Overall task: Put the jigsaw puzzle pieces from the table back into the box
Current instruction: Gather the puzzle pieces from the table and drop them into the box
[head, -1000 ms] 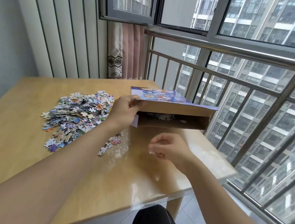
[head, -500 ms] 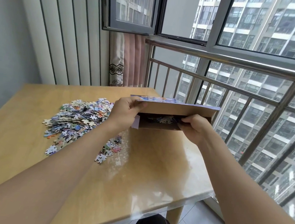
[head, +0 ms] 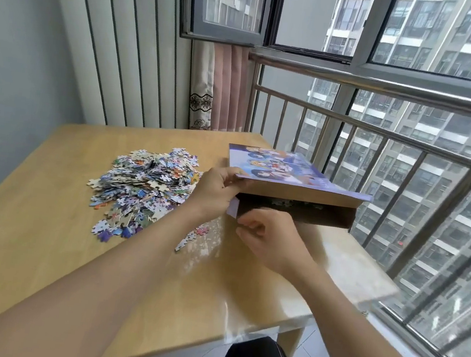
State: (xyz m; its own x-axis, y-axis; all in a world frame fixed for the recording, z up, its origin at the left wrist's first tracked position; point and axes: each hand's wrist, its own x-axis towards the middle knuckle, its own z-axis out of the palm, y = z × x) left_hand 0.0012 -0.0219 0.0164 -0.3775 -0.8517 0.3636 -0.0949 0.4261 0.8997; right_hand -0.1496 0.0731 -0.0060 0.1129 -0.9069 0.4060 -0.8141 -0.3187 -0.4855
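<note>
you're mid-loading: your left hand point(head: 217, 194) grips the box point(head: 292, 185) flap, holding its mouth open. your right hand point(head: 269, 240) sits just outside, fingers curled, seemingly empty. most pieces point(head: 144, 185) lie heaped on the bench point(head: 27, 242); next, scoop more.

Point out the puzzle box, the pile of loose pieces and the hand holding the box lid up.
puzzle box point(head: 285, 169): head view, on its printed lid.
pile of loose pieces point(head: 145, 179): head view, middle of the heap.
left hand point(head: 214, 193): head view, back of the hand.
</note>
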